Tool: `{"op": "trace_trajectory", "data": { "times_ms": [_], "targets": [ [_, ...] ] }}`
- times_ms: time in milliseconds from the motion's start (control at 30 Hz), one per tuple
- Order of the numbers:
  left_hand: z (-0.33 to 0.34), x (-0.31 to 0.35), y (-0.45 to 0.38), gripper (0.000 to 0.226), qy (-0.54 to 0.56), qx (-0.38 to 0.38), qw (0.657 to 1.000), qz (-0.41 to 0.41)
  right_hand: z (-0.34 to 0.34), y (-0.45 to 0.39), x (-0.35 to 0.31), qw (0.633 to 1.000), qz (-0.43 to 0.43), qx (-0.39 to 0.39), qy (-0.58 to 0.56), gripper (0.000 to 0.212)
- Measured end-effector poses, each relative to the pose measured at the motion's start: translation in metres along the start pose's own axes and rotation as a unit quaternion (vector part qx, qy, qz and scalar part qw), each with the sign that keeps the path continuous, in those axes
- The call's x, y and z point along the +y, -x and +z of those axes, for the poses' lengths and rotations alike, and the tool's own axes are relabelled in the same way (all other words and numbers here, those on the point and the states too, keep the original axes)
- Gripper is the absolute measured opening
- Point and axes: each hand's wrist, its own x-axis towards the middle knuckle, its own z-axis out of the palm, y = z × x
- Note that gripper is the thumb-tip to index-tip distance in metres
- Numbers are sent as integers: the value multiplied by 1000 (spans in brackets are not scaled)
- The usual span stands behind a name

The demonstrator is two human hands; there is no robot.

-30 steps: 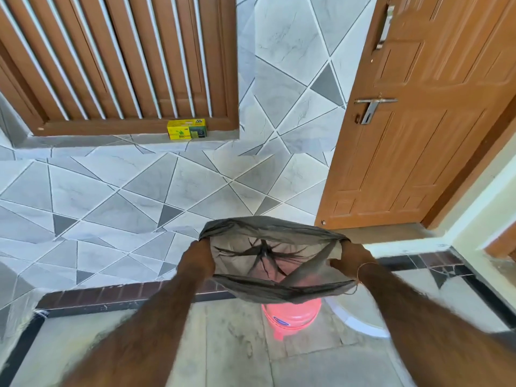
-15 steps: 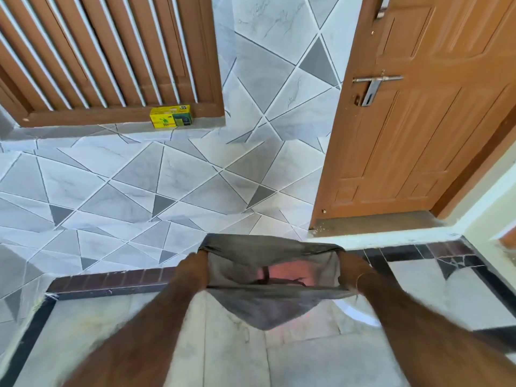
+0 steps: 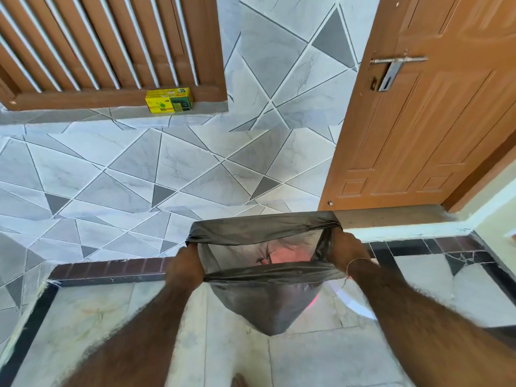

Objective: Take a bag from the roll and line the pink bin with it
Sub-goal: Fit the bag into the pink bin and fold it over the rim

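I hold a thin grey-black bag [image 3: 265, 305] stretched wide at its mouth between both hands. My left hand [image 3: 185, 268] grips the left side of the mouth, and my right hand [image 3: 344, 251] grips the right side. The bag's body hangs down in a point toward the floor. The pink bin [image 3: 314, 301] is almost fully hidden under the bag; a pink glow shows through the open mouth and a sliver of its rim peeks out at the bag's right edge.
A yellow box [image 3: 169, 101] sits on the ledge below the slatted wooden window. An open brown door [image 3: 424, 107] stands at the right, with a raised sill beneath it. A white curved object [image 3: 354, 304] lies on the floor right of the bin.
The bag has come down over the pink bin, which was plainly visible below it one second ago. Its mouth is stretched wider. The view has tilted downward.
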Motion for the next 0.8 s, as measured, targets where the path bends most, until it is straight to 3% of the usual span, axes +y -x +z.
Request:
{"op": "trace_trajectory", "data": {
  "times_ms": [300, 567, 800],
  "targets": [
    [-4, -11, -66, 39, 82, 27, 996, -26, 13, -29, -36, 1000, 16, 9, -18, 47],
    [4, -19, -91, 50, 42, -13, 999, -9, 35, -46, -43, 997, 71, -17, -27, 65],
    [12, -16, -98, 43, 29, -4, 1000, -1, 54, -59, -38, 995, 89, -36, -35, 67]
  ]
}}
